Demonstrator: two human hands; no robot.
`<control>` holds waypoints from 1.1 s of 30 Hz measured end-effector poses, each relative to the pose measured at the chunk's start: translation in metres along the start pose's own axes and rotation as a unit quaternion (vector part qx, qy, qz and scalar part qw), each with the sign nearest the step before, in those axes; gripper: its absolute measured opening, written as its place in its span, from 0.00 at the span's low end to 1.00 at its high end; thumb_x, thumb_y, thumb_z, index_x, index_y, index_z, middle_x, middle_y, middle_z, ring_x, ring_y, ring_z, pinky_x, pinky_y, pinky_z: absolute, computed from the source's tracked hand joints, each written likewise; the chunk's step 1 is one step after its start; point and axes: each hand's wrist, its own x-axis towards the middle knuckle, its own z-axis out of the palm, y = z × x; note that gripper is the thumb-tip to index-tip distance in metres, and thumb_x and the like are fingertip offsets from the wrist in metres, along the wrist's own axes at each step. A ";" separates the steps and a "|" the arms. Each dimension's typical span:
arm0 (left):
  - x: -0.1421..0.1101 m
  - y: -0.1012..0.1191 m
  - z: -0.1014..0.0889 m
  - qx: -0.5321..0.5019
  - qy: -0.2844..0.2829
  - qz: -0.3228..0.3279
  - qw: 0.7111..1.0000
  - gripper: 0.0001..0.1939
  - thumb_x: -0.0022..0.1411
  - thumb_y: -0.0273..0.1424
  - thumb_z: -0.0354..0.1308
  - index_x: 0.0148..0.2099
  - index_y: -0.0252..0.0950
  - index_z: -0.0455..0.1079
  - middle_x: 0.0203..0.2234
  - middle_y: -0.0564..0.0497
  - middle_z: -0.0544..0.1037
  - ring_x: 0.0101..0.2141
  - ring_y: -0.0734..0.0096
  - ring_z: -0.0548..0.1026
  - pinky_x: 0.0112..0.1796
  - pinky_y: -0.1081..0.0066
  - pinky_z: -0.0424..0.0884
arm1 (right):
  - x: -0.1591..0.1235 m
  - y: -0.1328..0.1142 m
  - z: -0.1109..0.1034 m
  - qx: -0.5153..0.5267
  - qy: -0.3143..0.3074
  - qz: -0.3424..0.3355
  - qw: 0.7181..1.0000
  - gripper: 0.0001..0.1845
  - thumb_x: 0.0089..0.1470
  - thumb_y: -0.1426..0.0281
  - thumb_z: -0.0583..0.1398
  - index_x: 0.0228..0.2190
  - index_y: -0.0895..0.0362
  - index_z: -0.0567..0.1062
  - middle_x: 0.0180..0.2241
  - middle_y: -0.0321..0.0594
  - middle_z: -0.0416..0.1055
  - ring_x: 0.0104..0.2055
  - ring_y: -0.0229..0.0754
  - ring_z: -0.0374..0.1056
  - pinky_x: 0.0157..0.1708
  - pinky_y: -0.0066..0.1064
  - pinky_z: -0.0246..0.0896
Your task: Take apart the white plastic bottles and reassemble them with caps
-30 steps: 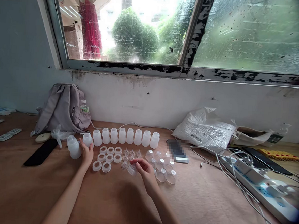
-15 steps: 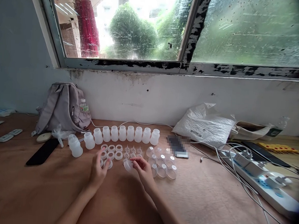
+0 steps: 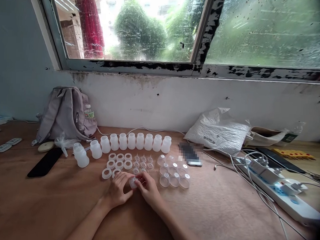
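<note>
Near the front of the wooden table, my right hand (image 3: pixel 147 189) pinches a small clear, ridged, round bottle part (image 3: pixel 133 183). My left hand (image 3: pixel 119 190) is closed against the part's other side, its fingers partly hiding it. Just behind the hands are rows of white screw rings (image 3: pixel 119 164), one of them partly covered by my left hand. Clear bottle nipples (image 3: pixel 143 165) stand beside the rings, tips up. To their right sit several clear dome caps (image 3: pixel 175 179). A row of frosted baby bottles (image 3: pixel 131 141) curves along behind everything.
A grey backpack (image 3: pixel 64 117) and a black phone (image 3: pixel 44 163) lie at left. At back right are a silver-white plastic mailer (image 3: pixel 216 133) and another phone (image 3: pixel 192 155). Loose cables and a power strip (image 3: pixel 283 194) run along the right side.
My left hand has moved right, away from the rings, and closed on the clear part. My right hand has brought the part slightly left and nearer to me.
</note>
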 end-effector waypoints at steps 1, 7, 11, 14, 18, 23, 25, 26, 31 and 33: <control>0.000 0.001 0.000 -0.007 -0.003 -0.006 1.000 0.17 0.51 0.30 0.53 0.46 0.37 0.63 0.37 0.45 0.72 0.40 0.61 0.69 0.43 0.58 0.64 | 0.000 0.001 0.001 -0.003 0.001 -0.006 1.000 0.05 0.47 0.66 0.57 0.27 0.55 0.70 0.25 0.36 0.67 0.27 0.37 0.61 0.27 0.28 0.57; -0.002 0.003 -0.003 -0.073 -0.020 -0.034 0.997 0.17 0.50 0.32 0.56 0.45 0.37 0.64 0.35 0.47 0.73 0.36 0.65 0.71 0.38 0.65 0.68 | -0.002 -0.003 0.002 -0.023 -0.005 -0.018 1.000 0.05 0.48 0.69 0.54 0.24 0.55 0.68 0.21 0.34 0.62 0.23 0.35 0.56 0.24 0.27 0.51; -0.004 0.004 -0.005 -0.077 -0.025 -0.037 0.996 0.17 0.50 0.33 0.55 0.45 0.37 0.65 0.35 0.47 0.74 0.36 0.66 0.72 0.37 0.66 0.69 | -0.003 -0.005 0.003 -0.028 -0.012 -0.030 0.999 0.05 0.48 0.71 0.54 0.23 0.55 0.67 0.21 0.34 0.61 0.24 0.35 0.55 0.24 0.27 0.51; -0.004 0.004 -0.006 -0.076 -0.029 -0.039 0.996 0.18 0.50 0.32 0.55 0.45 0.38 0.65 0.35 0.47 0.74 0.36 0.65 0.72 0.37 0.66 0.69 | -0.004 -0.003 0.004 -0.041 -0.011 -0.049 0.998 0.05 0.48 0.73 0.53 0.23 0.55 0.67 0.22 0.34 0.62 0.24 0.36 0.56 0.25 0.27 0.52; -0.004 0.002 -0.005 -0.085 -0.037 -0.051 0.994 0.18 0.50 0.32 0.55 0.45 0.38 0.65 0.36 0.47 0.74 0.36 0.65 0.72 0.38 0.65 0.69 | -0.004 0.000 0.003 -0.057 -0.019 -0.081 0.995 0.07 0.49 0.75 0.52 0.25 0.55 0.68 0.25 0.37 0.64 0.27 0.38 0.59 0.27 0.28 0.55; -0.003 -0.002 -0.003 -0.068 -0.028 -0.061 0.995 0.18 0.51 0.31 0.54 0.46 0.38 0.64 0.38 0.46 0.73 0.39 0.63 0.71 0.41 0.63 0.68 | -0.004 -0.004 -0.003 -0.091 -0.043 -0.112 0.989 0.12 0.46 0.79 0.51 0.32 0.54 0.67 0.31 0.39 0.64 0.30 0.39 0.61 0.30 0.30 0.58; -0.003 -0.004 -0.002 -0.046 -0.023 -0.056 0.997 0.18 0.51 0.30 0.54 0.47 0.38 0.63 0.39 0.46 0.73 0.41 0.62 0.70 0.45 0.59 0.65 | -0.004 -0.007 -0.006 -0.114 -0.034 -0.112 0.987 0.14 0.43 0.80 0.51 0.33 0.54 0.66 0.32 0.39 0.64 0.33 0.41 0.61 0.33 0.31 0.58; -0.003 -0.005 -0.001 -0.035 -0.022 -0.054 0.998 0.18 0.51 0.30 0.54 0.47 0.38 0.63 0.40 0.47 0.73 0.43 0.62 0.69 0.48 0.57 0.62 | -0.004 -0.008 -0.007 -0.126 -0.027 -0.110 0.985 0.15 0.42 0.80 0.51 0.33 0.54 0.66 0.32 0.40 0.64 0.34 0.41 0.61 0.34 0.31 0.58; -0.004 -0.014 0.005 0.026 0.006 -0.068 0.997 0.17 0.51 0.32 0.54 0.46 0.39 0.63 0.43 0.46 0.71 0.48 0.59 0.65 0.51 0.52 0.56 | -0.001 0.000 -0.009 -0.192 0.059 -0.086 0.976 0.15 0.43 0.81 0.50 0.34 0.54 0.63 0.33 0.41 0.62 0.38 0.44 0.59 0.39 0.35 0.57; -0.005 -0.020 0.008 0.059 0.035 -0.084 0.994 0.16 0.51 0.33 0.54 0.44 0.38 0.64 0.43 0.46 0.71 0.49 0.58 0.64 0.51 0.52 0.56 | 0.001 0.006 -0.009 -0.224 0.106 -0.070 0.966 0.15 0.44 0.81 0.49 0.35 0.55 0.63 0.34 0.41 0.61 0.39 0.45 0.58 0.40 0.38 0.56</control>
